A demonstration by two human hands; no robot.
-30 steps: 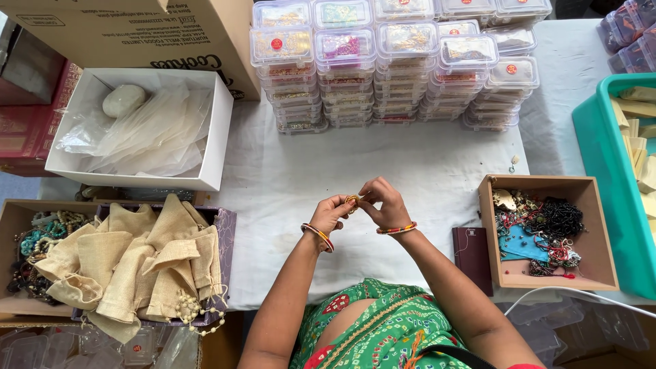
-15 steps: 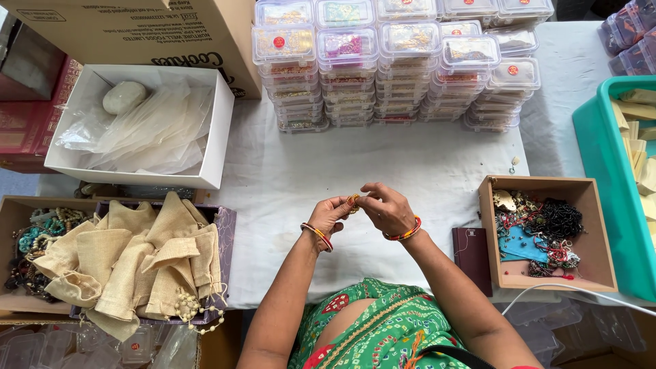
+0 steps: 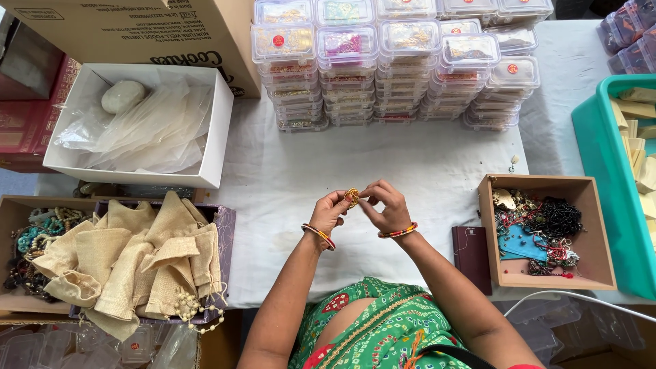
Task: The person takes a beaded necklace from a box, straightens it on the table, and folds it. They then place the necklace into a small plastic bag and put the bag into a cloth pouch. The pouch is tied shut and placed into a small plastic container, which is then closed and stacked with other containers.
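Pinching small gold ornament (image 3: pixel 352 197), left hand (image 3: pixel 333 210), right hand (image 3: pixel 387 206), axis unclear

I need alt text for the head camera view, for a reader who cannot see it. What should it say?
Seen from above, a person's left hand and right hand together pinch a small gold ornament over a white-covered table. Stacks of clear plastic boxes stand behind; burlap pouches lie on the left, and a brown box of tangled jewellery sits on the right.

Left hand (image 3: pixel 333 210) and right hand (image 3: pixel 387 205) pinching small gold ornament (image 3: pixel 352 197), above white tablecloth (image 3: pixel 410 164)
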